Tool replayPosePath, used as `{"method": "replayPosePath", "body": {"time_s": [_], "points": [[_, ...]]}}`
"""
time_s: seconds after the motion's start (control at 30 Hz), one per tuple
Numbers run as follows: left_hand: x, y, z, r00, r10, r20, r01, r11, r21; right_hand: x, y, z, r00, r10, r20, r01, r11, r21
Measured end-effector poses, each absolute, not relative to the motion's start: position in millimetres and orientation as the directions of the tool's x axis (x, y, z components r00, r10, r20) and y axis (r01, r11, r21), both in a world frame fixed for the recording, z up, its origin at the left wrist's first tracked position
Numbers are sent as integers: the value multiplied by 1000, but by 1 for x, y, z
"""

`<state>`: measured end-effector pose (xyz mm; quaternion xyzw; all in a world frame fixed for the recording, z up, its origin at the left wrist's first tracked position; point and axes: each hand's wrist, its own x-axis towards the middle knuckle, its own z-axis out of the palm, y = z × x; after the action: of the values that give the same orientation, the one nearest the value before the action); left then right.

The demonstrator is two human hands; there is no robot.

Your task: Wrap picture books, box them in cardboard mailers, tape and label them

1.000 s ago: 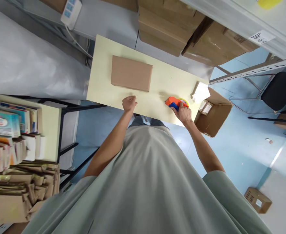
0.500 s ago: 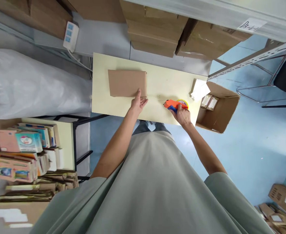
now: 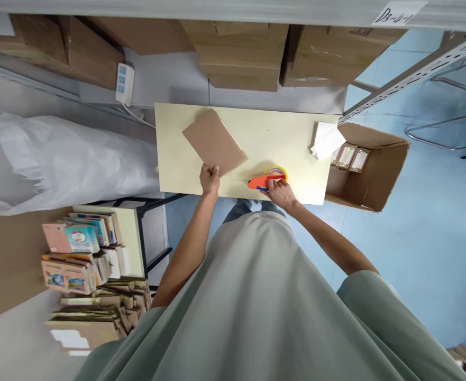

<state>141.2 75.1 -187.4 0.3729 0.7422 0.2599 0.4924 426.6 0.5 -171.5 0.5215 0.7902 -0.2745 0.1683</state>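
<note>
A flat brown cardboard box (image 3: pixel 216 142) lies turned at a slant on the left half of the cream tabletop (image 3: pixel 296 127). My left hand (image 3: pixel 210 180) grips its near corner, thumb on top and fingers along the edge. In my right hand (image 3: pixel 281 193) is an orange tape dispenser (image 3: pixel 261 182) with a blue part and a yellow-rimmed tape roll (image 3: pixel 277 172). It rests at or just above the table's near edge, right of the box; I cannot tell if it touches. White paper slips (image 3: pixel 328 140) lie at the table's right end.
An open carton (image 3: pixel 375 180) with several small packages stands right of the table. Large boxes (image 3: pixel 240 58) line the back under a shelf beam (image 3: pixel 256 11). A power strip (image 3: pixel 125 83) sits back left. Stacked books (image 3: pixel 78 238) and a white plastic-wrapped bulk (image 3: pixel 78 159) are at left.
The box has gone from square to the table to slanted, and my left hand has closed on its near corner. My right hand has brought the tape dispenser leftward, nearer the box.
</note>
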Motion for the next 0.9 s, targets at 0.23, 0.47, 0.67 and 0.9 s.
{"method": "replayPosePath", "body": {"time_s": [0.23,0.47,0.67,0.9], "points": [[189,98,-158,-490,757,-433,489,650,582,403,4,-177,-471,678,-565,882,355,-309],[212,125,-174,-598,625,-501,494,780,383,404,5,-178,-459,690,-560,886,310,-344],[207,126,-177,-531,660,-531,505,750,427,420,6,-181,-437,694,-572,895,275,-350],[234,127,-169,-652,600,-463,496,800,337,454,-1,-183,-462,682,-567,885,313,-344]]}}
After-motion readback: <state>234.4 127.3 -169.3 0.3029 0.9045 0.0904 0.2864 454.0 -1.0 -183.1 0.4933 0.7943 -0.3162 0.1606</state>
